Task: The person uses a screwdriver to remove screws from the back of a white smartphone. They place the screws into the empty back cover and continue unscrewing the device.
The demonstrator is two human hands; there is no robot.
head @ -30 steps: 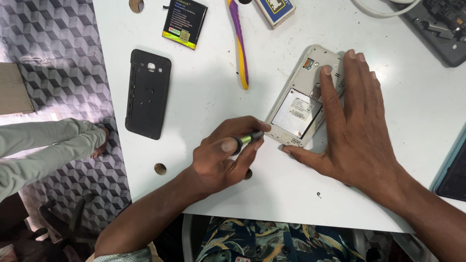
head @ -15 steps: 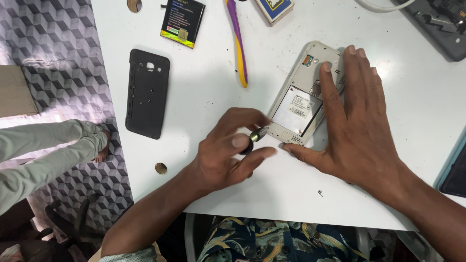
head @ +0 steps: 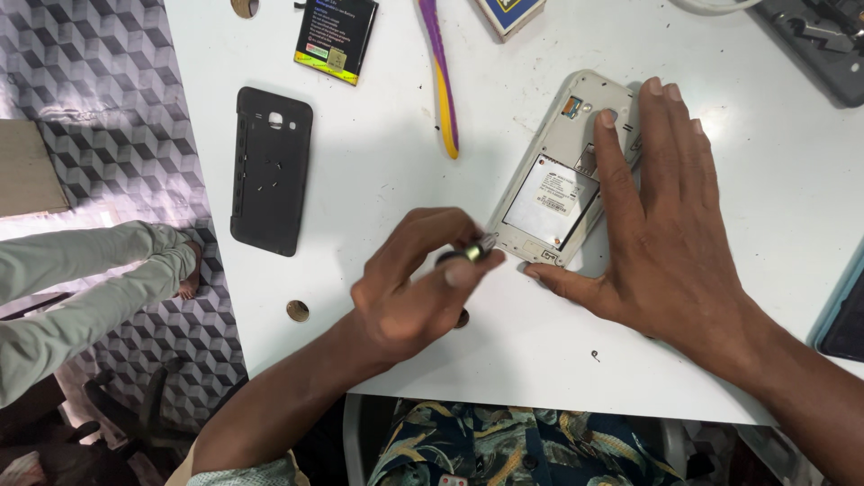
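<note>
A white phone [head: 560,171] lies face down on the white table [head: 387,180], its back cover off and the empty battery bay showing. My right hand [head: 670,225] lies flat over the phone's right side, fingers spread, pinning it down. My left hand [head: 418,283] grips a small screwdriver [head: 472,254] with a green and black handle. Its tip rests at the phone's lower left corner. The removed black back cover [head: 270,169] lies to the left, inner side up.
A black battery [head: 336,38] lies at the top, a purple and yellow pry tool [head: 441,81] next to it, and a blue box corner [head: 508,13] beyond. A dark tool tray [head: 814,36] is at the top right. Another person's legs [head: 90,279] are at the left.
My left hand has shifted slightly along the phone's lower edge, turning the screwdriver. My right hand stays pressed on the phone. The view has drifted a little.
</note>
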